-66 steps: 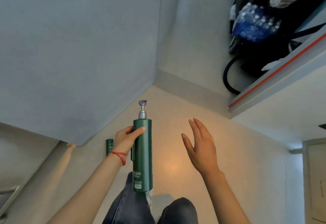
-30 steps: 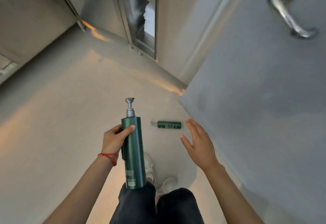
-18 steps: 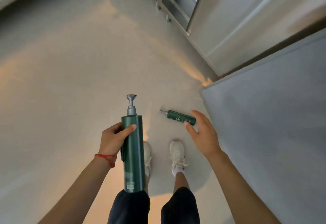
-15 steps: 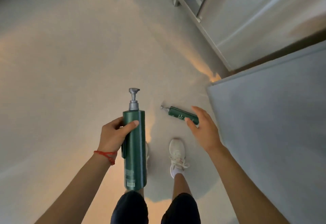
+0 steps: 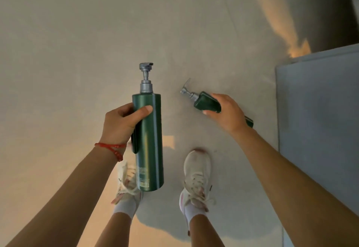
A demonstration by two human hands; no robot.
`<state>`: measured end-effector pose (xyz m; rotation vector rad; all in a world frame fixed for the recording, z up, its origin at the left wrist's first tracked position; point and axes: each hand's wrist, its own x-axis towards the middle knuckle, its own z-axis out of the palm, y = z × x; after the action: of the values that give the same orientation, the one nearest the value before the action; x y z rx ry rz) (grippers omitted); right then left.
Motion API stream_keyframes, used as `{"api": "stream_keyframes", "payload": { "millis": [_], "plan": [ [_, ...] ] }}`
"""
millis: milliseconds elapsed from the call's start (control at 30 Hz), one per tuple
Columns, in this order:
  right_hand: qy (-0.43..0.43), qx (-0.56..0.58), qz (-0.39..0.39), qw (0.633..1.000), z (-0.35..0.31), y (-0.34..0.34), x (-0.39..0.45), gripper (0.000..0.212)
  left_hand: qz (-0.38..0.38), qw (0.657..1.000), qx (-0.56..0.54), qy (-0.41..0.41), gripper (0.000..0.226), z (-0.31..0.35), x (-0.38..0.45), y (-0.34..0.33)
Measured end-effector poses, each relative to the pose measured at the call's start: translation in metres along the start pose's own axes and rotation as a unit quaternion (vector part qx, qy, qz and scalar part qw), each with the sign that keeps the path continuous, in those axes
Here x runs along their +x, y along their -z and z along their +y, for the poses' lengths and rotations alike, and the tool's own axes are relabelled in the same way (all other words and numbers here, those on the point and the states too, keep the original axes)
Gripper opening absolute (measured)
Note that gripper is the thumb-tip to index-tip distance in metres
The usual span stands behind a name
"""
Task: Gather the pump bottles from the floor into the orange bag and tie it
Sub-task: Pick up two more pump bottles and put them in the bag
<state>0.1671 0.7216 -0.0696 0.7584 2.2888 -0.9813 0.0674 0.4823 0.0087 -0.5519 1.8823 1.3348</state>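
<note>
While the left hand (image 5: 120,124) grips the tall green bottle (image 5: 148,141) upright at 9 o'clock, the right hand (image 5: 226,113) curls around a second pump bottle (image 5: 206,102) at 3 o'clock, tilted, pump-first; loose wrap, might slip.

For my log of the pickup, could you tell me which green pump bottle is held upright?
The green pump bottle in the left hand, pump upward; the right hand's bottle is tilted.

Pale beige floor (image 5: 77,52) with warm orange light patches, two white sneakers (image 5: 197,176) with white socks stood on it, red string bracelet (image 5: 111,147) circled a wrist, grey-blue panel (image 5: 318,120) stood at right.
</note>
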Motion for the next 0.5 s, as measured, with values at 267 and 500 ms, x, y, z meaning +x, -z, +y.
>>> {"api": "stream_keyframes", "payload": {
  "millis": [267,500],
  "plan": [
    [0.01,-0.038,0.014,0.999,0.016,-0.041,0.03,0.063,0.013,0.999,-0.027,0.026,0.04,-0.052,0.014,0.007],
    [-0.078,0.342,0.048,0.935,-0.038,0.004,-0.034,0.021,0.027,0.998,-0.047,0.012,0.01,-0.019,-0.025,0.024]
  ]
}}
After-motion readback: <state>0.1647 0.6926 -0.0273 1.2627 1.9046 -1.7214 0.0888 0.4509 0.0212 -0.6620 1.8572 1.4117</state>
